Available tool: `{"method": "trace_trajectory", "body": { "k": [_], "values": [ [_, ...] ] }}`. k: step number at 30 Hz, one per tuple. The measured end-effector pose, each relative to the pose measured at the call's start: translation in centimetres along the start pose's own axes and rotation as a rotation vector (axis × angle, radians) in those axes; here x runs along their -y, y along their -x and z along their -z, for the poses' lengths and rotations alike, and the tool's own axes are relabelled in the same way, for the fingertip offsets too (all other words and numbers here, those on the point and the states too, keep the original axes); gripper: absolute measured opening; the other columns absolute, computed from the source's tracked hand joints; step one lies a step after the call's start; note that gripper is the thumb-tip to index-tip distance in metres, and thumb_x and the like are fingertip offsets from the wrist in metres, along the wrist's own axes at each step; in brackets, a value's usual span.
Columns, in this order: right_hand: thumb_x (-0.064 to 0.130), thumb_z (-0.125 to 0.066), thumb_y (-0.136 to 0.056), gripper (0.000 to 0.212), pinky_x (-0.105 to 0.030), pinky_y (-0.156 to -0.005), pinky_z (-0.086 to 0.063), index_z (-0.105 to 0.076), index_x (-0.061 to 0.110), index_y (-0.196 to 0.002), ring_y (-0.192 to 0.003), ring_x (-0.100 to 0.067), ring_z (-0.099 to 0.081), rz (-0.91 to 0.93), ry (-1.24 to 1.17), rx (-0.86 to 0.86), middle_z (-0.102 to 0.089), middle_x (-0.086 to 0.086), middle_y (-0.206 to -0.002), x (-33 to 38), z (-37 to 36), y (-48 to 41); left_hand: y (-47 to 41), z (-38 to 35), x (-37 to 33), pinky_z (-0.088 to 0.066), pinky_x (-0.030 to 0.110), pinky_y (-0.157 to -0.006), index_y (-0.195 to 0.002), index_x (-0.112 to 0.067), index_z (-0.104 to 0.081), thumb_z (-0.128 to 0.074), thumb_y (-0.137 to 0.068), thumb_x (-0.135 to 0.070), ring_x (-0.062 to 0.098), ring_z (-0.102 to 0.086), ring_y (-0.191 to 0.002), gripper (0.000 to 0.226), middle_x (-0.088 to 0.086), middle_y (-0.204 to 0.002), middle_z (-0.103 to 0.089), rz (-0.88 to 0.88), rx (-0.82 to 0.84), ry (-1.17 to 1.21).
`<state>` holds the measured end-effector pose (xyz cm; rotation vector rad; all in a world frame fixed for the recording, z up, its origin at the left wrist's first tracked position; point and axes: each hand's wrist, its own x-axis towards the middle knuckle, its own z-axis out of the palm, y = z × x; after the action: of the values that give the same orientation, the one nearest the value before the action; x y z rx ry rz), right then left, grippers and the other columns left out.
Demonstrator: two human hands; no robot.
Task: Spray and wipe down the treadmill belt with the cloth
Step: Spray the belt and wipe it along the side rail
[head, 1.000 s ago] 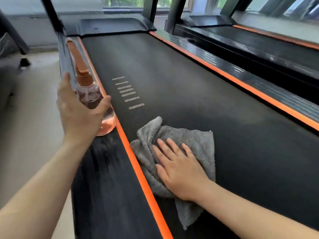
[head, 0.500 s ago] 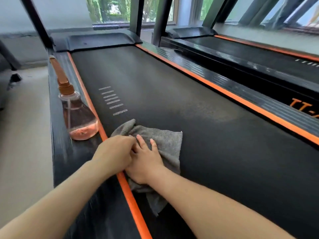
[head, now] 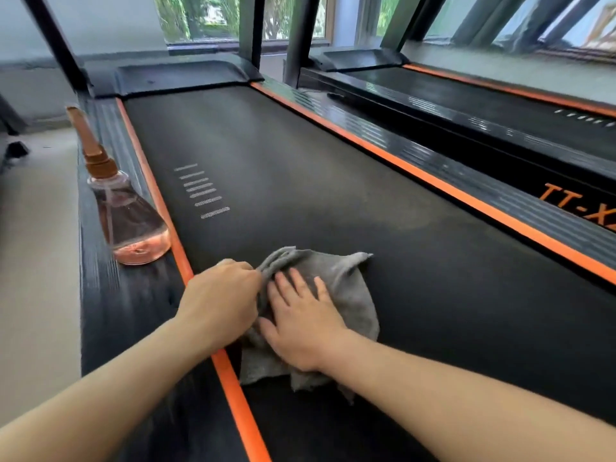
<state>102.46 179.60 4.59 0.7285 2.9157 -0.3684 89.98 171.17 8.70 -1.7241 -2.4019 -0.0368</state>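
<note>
A crumpled grey cloth lies on the black treadmill belt, close to its left orange stripe. My right hand presses flat on the cloth with straight, spread fingers. My left hand sits just left of it, fingers curled and pinching the cloth's left edge. A clear spray bottle with pink liquid and a brown nozzle stands upright on the left side rail, apart from both hands.
Orange stripes run along both sides of the belt. A second treadmill stands parallel on the right. Black uprights rise at the far end before windows. Pale floor lies to the left.
My left hand let go of the spray bottle, left it standing on the side rail, and came over to grip the cloth's left edge. The cloth and right hand shifted slightly right.
</note>
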Motion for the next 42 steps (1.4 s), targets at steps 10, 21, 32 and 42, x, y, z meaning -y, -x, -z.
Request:
{"method": "trace_trajectory", "body": {
  "k": [10,21,32,42],
  "values": [
    [0.065,-0.018,-0.098,0.073,-0.042,-0.122,-0.002,-0.007,0.028,-0.16,-0.153,-0.011,0.0,-0.129,0.069,-0.066,-0.002,0.01,-0.167,-6.3,2.3,-4.7,1.6,-1.8,1.2,-0.047,0.039,-0.094,-0.124,-0.02,-0.054,-0.002,-0.07,-0.038,0.021,-0.055,-0.118,0.077,-0.002,-0.122,-0.057,-0.096,0.124,0.038],
    [0.055,0.009,-0.075,0.093,-0.051,-0.121,0.003,-0.014,0.021,-0.159,-0.153,-0.022,-0.001,0.215,0.094,-0.008,-0.015,0.001,-0.165,1.9,0.1,-0.6,-0.1,-1.4,0.4,-0.05,0.037,-0.088,-0.1,-0.021,-0.064,-0.016,-0.077,-0.037,0.02,-0.061,-0.106,0.057,-0.006,-0.107,-0.065,-0.065,0.057,0.171],
    [0.044,-0.035,-0.1,0.073,-0.054,-0.123,0.002,0.001,0.022,-0.159,-0.152,-0.02,0.007,0.262,0.268,0.027,-0.003,-0.001,-0.166,3.0,1.9,-11.5,-4.5,-3.2,4.3,-0.037,0.032,-0.097,-0.128,-0.014,-0.052,-0.038,-0.096,-0.015,0.027,-0.051,-0.122,0.035,0.008,-0.128,-0.054,0.166,0.055,0.141],
    [0.044,-0.043,-0.099,0.077,-0.046,-0.124,0.0,-0.004,0.018,-0.16,-0.153,-0.017,0.005,0.201,0.225,-0.039,-0.005,0.0,-0.166,2.2,2.6,-19.1,-10.8,-5.4,7.7,-0.038,0.044,-0.102,-0.121,-0.002,-0.059,-0.023,-0.089,-0.023,0.035,-0.052,-0.118,0.053,0.018,-0.121,-0.058,0.272,0.032,0.252]
  ]
}}
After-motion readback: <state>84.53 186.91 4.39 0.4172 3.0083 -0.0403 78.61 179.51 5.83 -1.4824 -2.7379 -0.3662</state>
